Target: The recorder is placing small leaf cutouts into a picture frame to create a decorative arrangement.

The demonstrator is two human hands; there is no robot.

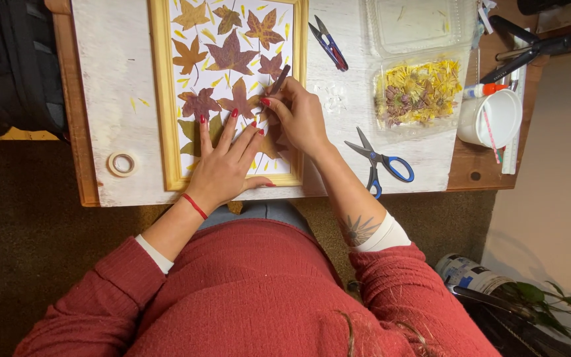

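On the white table [120, 86], a yellow wooden frame [161, 99] holds a white sheet covered with pressed leaves [231, 54] and small yellow petals. The frame's upper end is cut off by the picture edge.

The left hand [223, 165] lies flat and released on the lower part of the sheet, fingers spread, pressing down on the leaves beneath it; those leaves are largely hidden. A red band circles its wrist.

The right hand [299, 116] is curled over the frame's right side and grasps a thin dark tool [279, 80] between thumb and fingers. The tool's tip rests at a reddish leaf near the sheet's middle. Its lower end is hidden in the hand, so its kind cannot be determined.

Beside the frame:
- Small snips [328, 45] with red and blue handles lie to the upper right.
- Blue-handled scissors [381, 160] lie open near the right forearm.
- A clear plastic box [419, 92] holds dried yellow and purple flowers; its open lid is partly cut off.
- A white cup [492, 118] stands on the brown table edge.
- A tape roll [121, 163] sits left of the frame.

Items at the upper right corner are too cut off to identify.
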